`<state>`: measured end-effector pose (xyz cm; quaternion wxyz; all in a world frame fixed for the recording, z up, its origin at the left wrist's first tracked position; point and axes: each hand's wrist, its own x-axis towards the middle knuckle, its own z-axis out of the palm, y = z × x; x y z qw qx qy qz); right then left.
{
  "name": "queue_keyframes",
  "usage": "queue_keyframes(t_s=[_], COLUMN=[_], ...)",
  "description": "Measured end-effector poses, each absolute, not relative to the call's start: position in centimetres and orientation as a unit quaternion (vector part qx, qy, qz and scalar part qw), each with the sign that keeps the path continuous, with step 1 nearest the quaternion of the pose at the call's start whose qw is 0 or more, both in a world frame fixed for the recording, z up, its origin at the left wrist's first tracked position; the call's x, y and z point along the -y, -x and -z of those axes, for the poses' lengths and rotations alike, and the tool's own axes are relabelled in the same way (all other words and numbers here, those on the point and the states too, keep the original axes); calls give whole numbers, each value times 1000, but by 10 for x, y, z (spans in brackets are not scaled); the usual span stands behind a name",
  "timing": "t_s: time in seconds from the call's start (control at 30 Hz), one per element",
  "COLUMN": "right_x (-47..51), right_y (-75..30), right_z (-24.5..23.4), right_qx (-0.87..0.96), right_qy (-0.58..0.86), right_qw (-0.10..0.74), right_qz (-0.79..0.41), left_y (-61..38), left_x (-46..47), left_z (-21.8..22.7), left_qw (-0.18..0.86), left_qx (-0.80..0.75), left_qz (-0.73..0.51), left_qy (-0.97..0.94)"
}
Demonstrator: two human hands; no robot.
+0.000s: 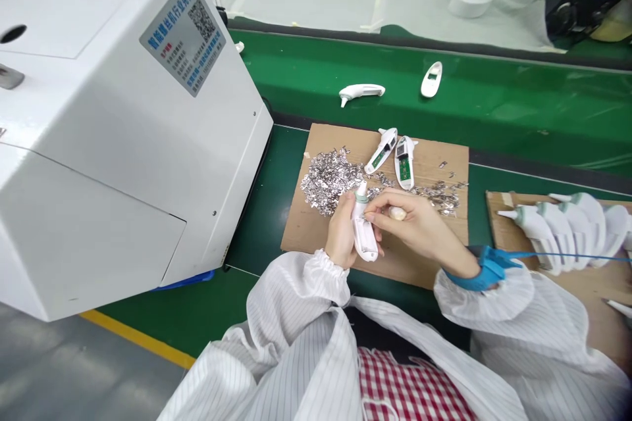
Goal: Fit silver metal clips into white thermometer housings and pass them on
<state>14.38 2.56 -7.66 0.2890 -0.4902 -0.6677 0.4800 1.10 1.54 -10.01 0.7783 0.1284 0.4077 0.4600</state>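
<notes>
Fingers of L hand [340, 237] wrapped closed round white thermometer housing [366, 240], which stands slightly tilted, tip up, held just above cardboard sheet [309, 230] near its lower edge. R hand [424, 223] comes in from the side, thumb & index pinched at housing's neck by green ring [362, 198]; small cream-coloured bit [396, 213] sits under R fingers, can't tell what. Blue ESD strap [486, 273] on R wrist, cord running off right. On cardboard: heap of shiny metal scraps [330, 181] just left of hands, thinner scatter [439, 197] to right, two opened housings w/ green PCBs [380, 151] side by side above. Two more white housing parts [362, 92] lie on green conveyor belt [494, 102] beyond. Second cardboard sheet [513, 230] at right holds row of white thermometers [557, 230]. Big white screw machine [123, 125] w/ QR label [185, 33] fills left side. Striped smock sleeves [306, 289] at both wrists.
</notes>
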Motion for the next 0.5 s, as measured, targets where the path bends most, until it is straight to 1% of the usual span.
queue_keyframes(t_s=[0.13,0.3,0.43,0.47,0.5], right_x=[-24,-24,-24,-23,-22], right_y=[-143,-141,-149,-154,-158], right_z=[74,80,72,65,55], right_qx=[675,695,675,664,646], right_qy=[486,492,499,513,531], right_qw=[281,286,283,295,330], right_qz=[-479,-439,-465,-458,-437], left_y=[-13,-13,-15,-17,-19], left_x=[-14,-13,-12,-11,-10], left_z=[98,94,96,98,100], left_qw=[771,769,782,793,806], left_qx=[-438,-445,-426,-410,-393], left_qz=[-447,-444,-441,-438,-430], left_qy=[-118,-115,-112,-109,-102])
